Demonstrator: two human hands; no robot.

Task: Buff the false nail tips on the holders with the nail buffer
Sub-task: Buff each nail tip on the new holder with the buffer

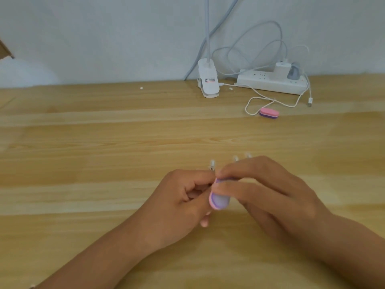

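My right hand grips a small oval nail buffer, lilac with a pink edge, between thumb and fingers. My left hand pinches a thin holder whose clear false nail tip sticks up just past my fingertips. The buffer's upper end meets my left fingertips; whether it touches the tip I cannot tell. Two more clear nail tips show blurred above my right fingers. Both hands hover low over the wooden table.
A second pink and purple buffer lies at the back right beside a looped white cable. A white clip lamp base and a white power strip with plugs stand along the wall.
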